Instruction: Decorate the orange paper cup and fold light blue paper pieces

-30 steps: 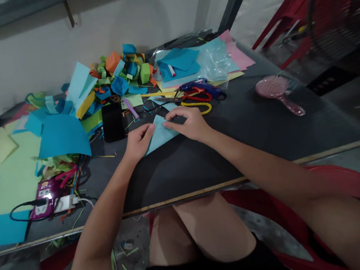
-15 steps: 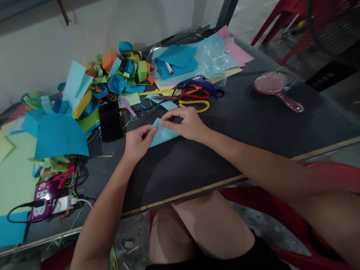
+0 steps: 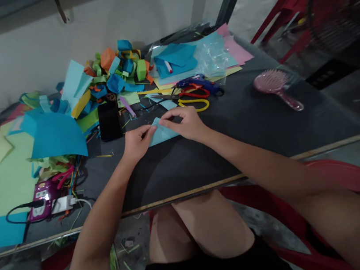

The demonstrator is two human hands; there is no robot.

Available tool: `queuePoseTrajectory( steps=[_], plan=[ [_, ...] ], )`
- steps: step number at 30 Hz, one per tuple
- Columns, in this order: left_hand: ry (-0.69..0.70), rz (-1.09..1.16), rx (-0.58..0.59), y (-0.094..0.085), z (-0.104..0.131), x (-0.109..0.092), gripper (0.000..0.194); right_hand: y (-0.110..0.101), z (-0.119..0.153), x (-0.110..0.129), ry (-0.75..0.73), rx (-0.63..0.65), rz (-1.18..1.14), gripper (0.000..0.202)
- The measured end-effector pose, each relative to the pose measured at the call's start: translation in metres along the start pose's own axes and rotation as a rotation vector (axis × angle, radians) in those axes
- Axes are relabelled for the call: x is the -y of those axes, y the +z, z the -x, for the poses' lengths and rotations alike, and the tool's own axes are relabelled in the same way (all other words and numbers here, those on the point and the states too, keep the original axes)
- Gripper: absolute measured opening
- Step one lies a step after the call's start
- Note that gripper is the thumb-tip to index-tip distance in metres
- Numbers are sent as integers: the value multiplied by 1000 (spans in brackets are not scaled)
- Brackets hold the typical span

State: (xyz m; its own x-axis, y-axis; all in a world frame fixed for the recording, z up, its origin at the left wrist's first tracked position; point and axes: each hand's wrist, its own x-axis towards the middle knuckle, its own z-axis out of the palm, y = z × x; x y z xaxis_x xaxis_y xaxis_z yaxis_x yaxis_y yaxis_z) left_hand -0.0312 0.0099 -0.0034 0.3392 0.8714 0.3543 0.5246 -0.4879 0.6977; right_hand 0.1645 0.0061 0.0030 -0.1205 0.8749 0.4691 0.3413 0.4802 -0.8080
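Note:
A light blue piece of paper (image 3: 164, 135) lies on the dark table between my hands, its far part rising to a point. My left hand (image 3: 138, 143) pinches its left edge between thumb and fingers. With thumb and curled forefinger, my right hand (image 3: 187, 123) grips the paper near its top. Just beyond my right hand are scissors with red and yellow handles (image 3: 195, 103) and a dark blue glue gun (image 3: 200, 83). A black phone (image 3: 109, 121) lies left of the paper, beside a purple stick-like pen (image 3: 127, 106).
Folded and curled coloured paper pieces (image 3: 117, 70) are heaped along the wall. Paper sheets and a clear plastic bag (image 3: 212, 56) lie at the back. A pink hairbrush (image 3: 275, 86) rests at right, a purple power socket (image 3: 43, 199) at left. A fan (image 3: 343, 9) stands beyond the table.
Both hands keep their pinch on the light blue paper in almost the same place. The whole view has shifted very slightly.

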Motion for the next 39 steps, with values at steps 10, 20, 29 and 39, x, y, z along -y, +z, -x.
queuePoseTrajectory(
  steps=[10,20,29,39],
  plan=[
    [22,8,-23,-1,-1,2,42,-6,-1,-1,25,105,90,36],
    [-45,39,-136,-19,-9,4,42,-26,-9,-4,163,348,101,38],
    [-68,29,-183,-24,-12,8,44,-27,-9,-6,163,361,13,37],
    [-77,30,-224,-25,-12,10,43,-27,-10,-2,265,337,-84,32]
  ],
)
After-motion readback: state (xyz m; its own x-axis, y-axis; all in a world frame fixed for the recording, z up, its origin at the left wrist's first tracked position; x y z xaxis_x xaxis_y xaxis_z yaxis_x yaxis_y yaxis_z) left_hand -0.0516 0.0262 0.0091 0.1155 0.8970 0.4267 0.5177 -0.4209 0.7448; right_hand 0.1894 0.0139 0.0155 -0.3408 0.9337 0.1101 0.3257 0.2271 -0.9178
